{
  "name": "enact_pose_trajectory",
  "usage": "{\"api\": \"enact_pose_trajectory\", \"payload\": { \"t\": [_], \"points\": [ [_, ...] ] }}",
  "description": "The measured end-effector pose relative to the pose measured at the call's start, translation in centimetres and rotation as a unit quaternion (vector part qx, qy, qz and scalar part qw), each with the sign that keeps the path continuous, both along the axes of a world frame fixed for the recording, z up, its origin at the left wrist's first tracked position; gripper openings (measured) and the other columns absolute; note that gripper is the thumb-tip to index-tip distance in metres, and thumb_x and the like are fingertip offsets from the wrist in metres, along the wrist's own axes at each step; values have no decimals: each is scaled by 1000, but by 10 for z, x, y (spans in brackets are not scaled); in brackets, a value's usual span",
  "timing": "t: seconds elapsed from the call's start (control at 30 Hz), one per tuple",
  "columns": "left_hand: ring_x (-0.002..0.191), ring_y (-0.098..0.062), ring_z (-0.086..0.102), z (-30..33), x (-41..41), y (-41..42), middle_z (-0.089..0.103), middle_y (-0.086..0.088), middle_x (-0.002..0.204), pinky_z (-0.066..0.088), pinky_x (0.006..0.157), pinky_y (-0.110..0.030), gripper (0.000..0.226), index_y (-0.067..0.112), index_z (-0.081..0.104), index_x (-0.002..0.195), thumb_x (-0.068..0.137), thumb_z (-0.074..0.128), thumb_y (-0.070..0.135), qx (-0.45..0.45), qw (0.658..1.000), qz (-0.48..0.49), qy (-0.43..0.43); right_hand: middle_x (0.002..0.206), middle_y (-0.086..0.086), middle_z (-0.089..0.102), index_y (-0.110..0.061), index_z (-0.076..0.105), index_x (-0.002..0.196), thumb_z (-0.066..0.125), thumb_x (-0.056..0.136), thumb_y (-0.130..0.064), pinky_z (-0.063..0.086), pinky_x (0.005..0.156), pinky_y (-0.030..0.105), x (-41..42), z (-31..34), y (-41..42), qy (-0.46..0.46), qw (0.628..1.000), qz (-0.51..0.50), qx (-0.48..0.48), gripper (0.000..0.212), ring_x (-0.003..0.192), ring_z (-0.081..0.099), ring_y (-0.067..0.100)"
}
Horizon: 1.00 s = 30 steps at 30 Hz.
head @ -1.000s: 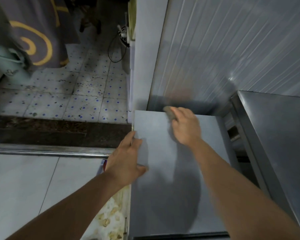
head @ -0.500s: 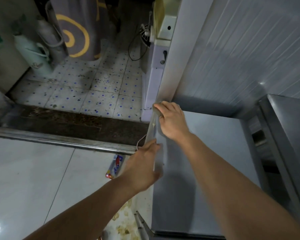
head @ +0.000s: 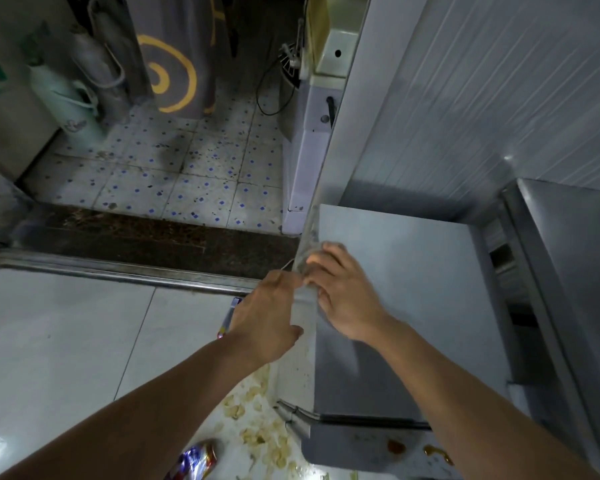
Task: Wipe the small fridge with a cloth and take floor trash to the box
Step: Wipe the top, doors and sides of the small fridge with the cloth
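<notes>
The small grey fridge (head: 413, 306) stands at the right, seen from above. My right hand (head: 340, 292) presses a grey cloth (head: 307, 261) against the fridge's top left edge, fingers curled over it. My left hand (head: 267, 320) rests flat against the fridge's left side, fingers straight. Floor trash lies below: a blue and red wrapper (head: 230, 315) partly hidden by my left hand, a crushed shiny can (head: 196, 460), and scattered pale crumbs (head: 257, 420). Brown stains (head: 395, 446) mark the fridge's front.
A metal door track (head: 118, 271) and dark threshold cross the floor. Beyond it are dotted tiles, a pale green bucket (head: 66, 102), a grey curtain with a yellow spiral (head: 174, 64), and a white appliance with a cable (head: 312, 133). A steel cabinet (head: 568, 271) stands right.
My right hand has slid with the cloth from the fridge's back edge to its left corner and then toward me along the left edge. My left hand moved from the top edge onto the fridge's side.
</notes>
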State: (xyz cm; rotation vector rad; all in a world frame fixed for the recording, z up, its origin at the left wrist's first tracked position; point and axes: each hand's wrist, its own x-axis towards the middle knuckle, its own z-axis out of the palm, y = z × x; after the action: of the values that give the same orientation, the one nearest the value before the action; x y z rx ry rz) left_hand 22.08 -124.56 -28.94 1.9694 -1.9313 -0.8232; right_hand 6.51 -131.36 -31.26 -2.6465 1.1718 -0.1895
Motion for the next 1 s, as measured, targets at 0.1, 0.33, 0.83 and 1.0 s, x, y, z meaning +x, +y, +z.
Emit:
{"api": "enact_pose_trajectory", "payload": {
  "t": [0.1, 0.33, 0.83, 1.0],
  "points": [
    [113, -16, 51, 3, 2, 1, 45, 2, 126, 42, 82, -27, 63, 26, 41, 124, 71, 75, 25, 0, 1000, 4, 1, 132, -2, 52, -19, 65, 109, 43, 83, -22, 29, 112, 46, -12, 1, 41, 8, 1000, 13, 12, 34, 136, 30, 27],
    [127, -18, 40, -2, -7, -5, 37, 1, 138, 40, 97, -32, 88, 24, 25, 141, 70, 77, 31, 2, 1000, -11, -6, 141, 3, 46, -21, 56, 128, 55, 84, -10, 23, 115, 44, -32, -2, 24, -22, 1000, -12, 16, 45, 137, 32, 29],
    [142, -14, 7, -16, -75, -25, 9, 4, 156, 7, 114, -36, 69, 22, 20, 146, 86, 53, 30, -33, 990, -100, -89, 153, 3, 29, -18, 37, 144, 32, 97, -19, 17, 117, 42, -105, -10, 36, 20, 977, -214, -8, 47, 143, 21, 26],
    [140, -19, 7, -20, -86, -24, 10, 4, 153, 15, 113, -41, 64, 27, 25, 143, 85, 53, 32, -35, 985, -101, -135, 157, 6, 17, -17, 24, 148, 36, 97, -21, 5, 119, 40, -117, -8, -28, 54, 942, -332, -8, 52, 144, 10, 28]
  ]
}}
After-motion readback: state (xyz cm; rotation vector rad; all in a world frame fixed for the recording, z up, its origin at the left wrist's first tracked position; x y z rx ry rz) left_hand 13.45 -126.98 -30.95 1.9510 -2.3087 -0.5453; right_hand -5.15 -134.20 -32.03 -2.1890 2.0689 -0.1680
